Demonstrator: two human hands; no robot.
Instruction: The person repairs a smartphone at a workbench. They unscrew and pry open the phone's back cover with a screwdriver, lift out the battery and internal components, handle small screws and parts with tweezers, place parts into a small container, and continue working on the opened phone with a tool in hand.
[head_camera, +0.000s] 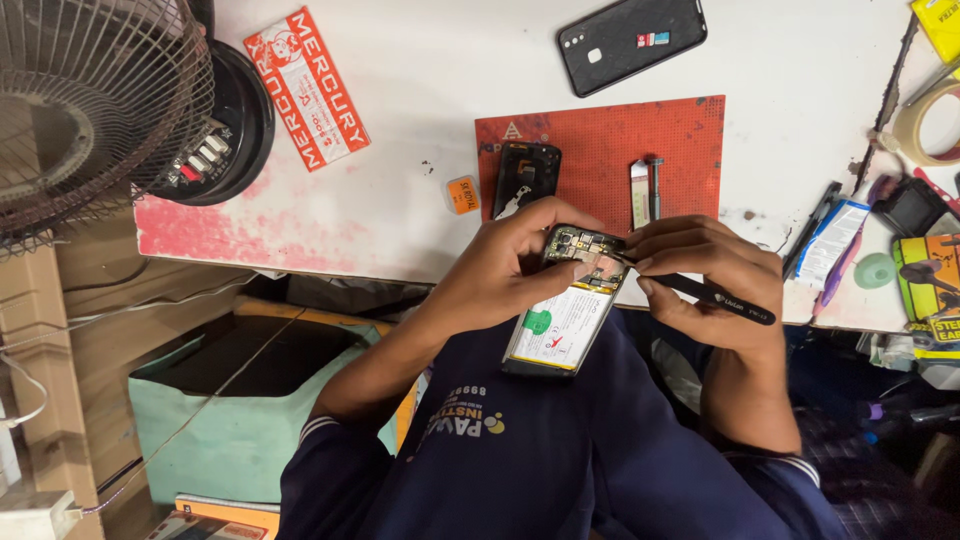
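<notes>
Wire-mesh fan guard (95, 105) far left, round black base (225, 125) beside it. Left hand (505, 270) wrapped round opened phone (568, 310), back cover off, glossy battery and circuit board showing, held above lap at desk edge. Right hand (705, 280) pinched on slim black tweezers (715, 296), tip at phone's top. Behind: orange gridded mat (680, 140) w/ black frame piece (527, 175). Tape roll (925, 125) far right.

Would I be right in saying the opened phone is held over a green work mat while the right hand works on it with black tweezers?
Not quite: the head view shows the work mat is red. The opened phone and the right hand with black tweezers are as you say.
</notes>
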